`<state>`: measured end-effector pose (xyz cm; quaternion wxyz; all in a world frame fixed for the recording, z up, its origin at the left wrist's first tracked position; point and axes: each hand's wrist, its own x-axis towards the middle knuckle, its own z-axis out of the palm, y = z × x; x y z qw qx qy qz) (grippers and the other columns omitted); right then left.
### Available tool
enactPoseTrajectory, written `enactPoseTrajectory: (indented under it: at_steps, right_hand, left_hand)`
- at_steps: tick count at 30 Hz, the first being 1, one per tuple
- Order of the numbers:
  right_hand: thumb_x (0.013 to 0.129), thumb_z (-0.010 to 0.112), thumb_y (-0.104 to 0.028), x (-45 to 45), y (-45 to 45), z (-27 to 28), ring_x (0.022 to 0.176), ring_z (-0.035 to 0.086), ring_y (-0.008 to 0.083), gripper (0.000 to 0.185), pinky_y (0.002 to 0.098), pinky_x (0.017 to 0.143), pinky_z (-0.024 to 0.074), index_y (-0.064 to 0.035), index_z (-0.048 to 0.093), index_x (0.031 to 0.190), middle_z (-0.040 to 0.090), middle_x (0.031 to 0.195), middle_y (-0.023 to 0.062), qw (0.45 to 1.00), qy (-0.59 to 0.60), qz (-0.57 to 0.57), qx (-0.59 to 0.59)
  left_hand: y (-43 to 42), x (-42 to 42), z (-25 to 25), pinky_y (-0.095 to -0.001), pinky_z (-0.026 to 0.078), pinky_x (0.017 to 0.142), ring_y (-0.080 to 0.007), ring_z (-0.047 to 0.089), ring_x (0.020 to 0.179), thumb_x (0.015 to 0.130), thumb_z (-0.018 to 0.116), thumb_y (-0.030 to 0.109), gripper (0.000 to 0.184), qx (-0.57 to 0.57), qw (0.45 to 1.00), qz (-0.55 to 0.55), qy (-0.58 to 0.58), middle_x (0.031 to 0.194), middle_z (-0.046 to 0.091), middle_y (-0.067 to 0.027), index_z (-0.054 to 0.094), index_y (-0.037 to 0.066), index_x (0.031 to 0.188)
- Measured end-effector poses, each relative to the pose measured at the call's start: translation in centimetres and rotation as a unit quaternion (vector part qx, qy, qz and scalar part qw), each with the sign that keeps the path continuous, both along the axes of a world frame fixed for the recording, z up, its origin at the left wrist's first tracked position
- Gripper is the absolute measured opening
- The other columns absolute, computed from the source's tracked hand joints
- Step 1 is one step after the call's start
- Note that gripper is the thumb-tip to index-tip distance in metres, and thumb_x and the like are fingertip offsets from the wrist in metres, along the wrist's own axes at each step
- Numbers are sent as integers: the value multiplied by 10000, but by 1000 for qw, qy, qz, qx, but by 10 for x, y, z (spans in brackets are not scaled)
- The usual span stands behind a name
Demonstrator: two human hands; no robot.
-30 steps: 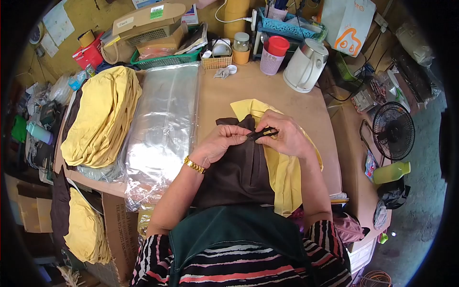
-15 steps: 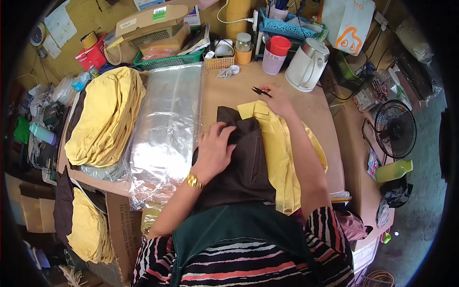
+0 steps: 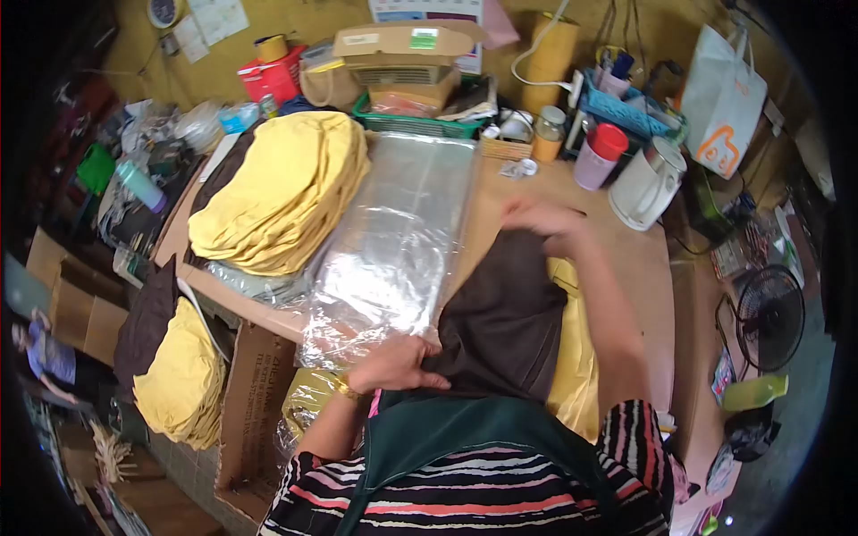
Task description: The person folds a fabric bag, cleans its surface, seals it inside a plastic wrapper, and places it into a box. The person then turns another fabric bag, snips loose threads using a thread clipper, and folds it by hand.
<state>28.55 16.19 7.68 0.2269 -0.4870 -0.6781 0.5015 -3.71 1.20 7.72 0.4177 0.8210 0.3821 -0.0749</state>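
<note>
A dark brown cloth (image 3: 500, 313) lies on the tan table (image 3: 626, 295) in front of me, with a yellow cloth (image 3: 575, 357) showing along its right side. My left hand (image 3: 399, 364), a gold band at the wrist, rests at the brown cloth's lower left edge with the thumb apart from the fingers. At the brown cloth's far end is my right hand (image 3: 543, 221), blurred by motion; its fingers are smeared. A thin dark tip sticks out beside it, too blurred to make out.
Clear plastic sheets (image 3: 393, 232) lie left of the cloth, beside a yellow cloth pile (image 3: 281, 192). A kettle (image 3: 645, 186) and a pink cup (image 3: 597, 159) stand at the back right. A fan (image 3: 770, 317) is at far right; another person (image 3: 52, 357) is at far left.
The view has turned left. My left hand has moved down to the cloth's near edge. My right hand, which held small black snips, is now at the brown cloth's far end, and the cloth is shifted.
</note>
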Motion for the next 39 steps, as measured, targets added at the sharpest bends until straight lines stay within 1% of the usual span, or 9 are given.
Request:
enactPoseTrajectory:
  at_steps: [7,11,18,21,22,25,30,37,39]
  right_hand:
    - [968,540,-213,85,37,256,939,528,74,181,242,877,368,-91,632,1066,614,984,-40,835,109,-218,493]
    - [924,474,-274,-3,-70,307,1227,457,356,457,461,1074,364,69,521,1223,506,1304,254,714,89,-281,635]
    - [928,624,-293,98,-73,133,705,477,35,206,223,617,376,-98,645,991,577,817,-50,860,50,-308,403]
    - [923,628,-199,109,-72,-14,711,559,56,95,201,650,452,-104,624,918,616,829,-28,912,279,-273,129]
    - [923,618,-161,106,-78,-46,733,568,64,66,208,674,467,-96,612,916,624,861,-10,911,274,-291,103]
    - [914,606,-87,95,-91,-100,777,580,77,26,226,722,491,-77,589,932,635,928,25,907,265,-323,48]
    - [891,594,1,88,-93,-119,812,581,89,138,249,771,508,-66,556,1005,636,995,51,914,243,-324,35]
    - [775,715,-67,-13,-159,-37,858,531,80,405,224,698,441,-81,539,1140,586,1014,9,918,375,-102,81]
    - [719,697,6,-50,-175,-39,796,548,106,370,217,706,440,-53,552,1053,564,868,13,951,110,-94,272]
  left_hand:
    - [37,-80,84,-347,336,1088,-232,494,1254,757,733,112,713,-72,794,143,-586,1366,511,-140,431,-38,1385]
    - [32,-67,196,-394,387,1067,-271,461,1301,826,669,253,821,74,601,-39,-795,1448,397,-225,241,-3,1478]
    - [4,-27,132,-530,221,1120,-372,610,1138,771,611,105,141,93,840,-183,-502,951,713,-160,580,-28,737]
    - [5,-15,44,-403,441,956,-194,640,757,803,563,56,132,-32,922,-10,-386,724,624,-50,551,34,673]
    - [9,-17,-3,-257,334,554,-79,386,628,840,628,77,56,-81,912,15,-402,672,456,-1,587,39,843]
    - [0,-9,-42,-247,325,550,-83,375,616,826,702,122,182,-15,939,109,-326,685,429,-13,568,34,912]
    - [-6,6,-52,-421,494,694,-368,616,815,834,674,107,170,194,958,103,-182,883,641,-176,576,49,961]
    - [-5,73,-48,-314,484,695,-237,602,759,913,608,108,130,126,895,220,-366,889,593,-135,573,14,994]
    - [-8,100,-41,-322,477,727,-261,594,804,892,637,150,177,52,882,157,-441,893,590,-140,581,18,995]
